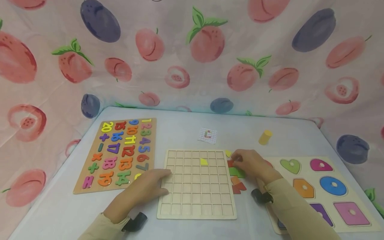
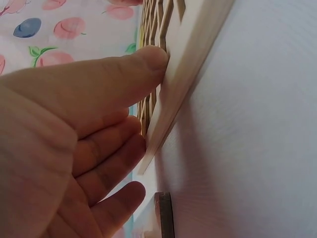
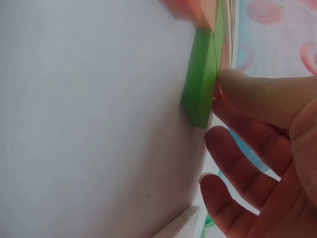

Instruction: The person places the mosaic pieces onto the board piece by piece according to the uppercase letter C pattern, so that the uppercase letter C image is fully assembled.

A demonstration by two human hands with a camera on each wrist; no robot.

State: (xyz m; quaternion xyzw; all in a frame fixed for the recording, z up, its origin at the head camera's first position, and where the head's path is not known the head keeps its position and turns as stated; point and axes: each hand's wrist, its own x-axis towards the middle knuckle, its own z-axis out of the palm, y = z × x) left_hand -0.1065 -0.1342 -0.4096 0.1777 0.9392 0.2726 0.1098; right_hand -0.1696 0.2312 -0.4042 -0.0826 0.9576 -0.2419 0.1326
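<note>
Left hand (image 1: 147,185) relaxed, touching grid board (image 1: 196,216); number board (image 1: 79,188) alongside. Right hand (image 1: 249,164) at red piece (image 1: 230,163), cannot tell if pinching; green pieces (image 1: 233,172) adjoin; sleeve (image 1: 289,201) part-hides shape board (image 1: 305,169).

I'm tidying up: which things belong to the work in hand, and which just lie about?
Apparently in use:
grid board, at the left hand
coloured pieces, at the right hand
pattern card

Apparently spare:
number board
shape board
yellow cylinder

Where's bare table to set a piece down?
Free: past the grid board, between the number board and pattern card, and between that card and the yellow cylinder. Crowded: the grid board's right edge, with loose pieces and the right hand.
</note>
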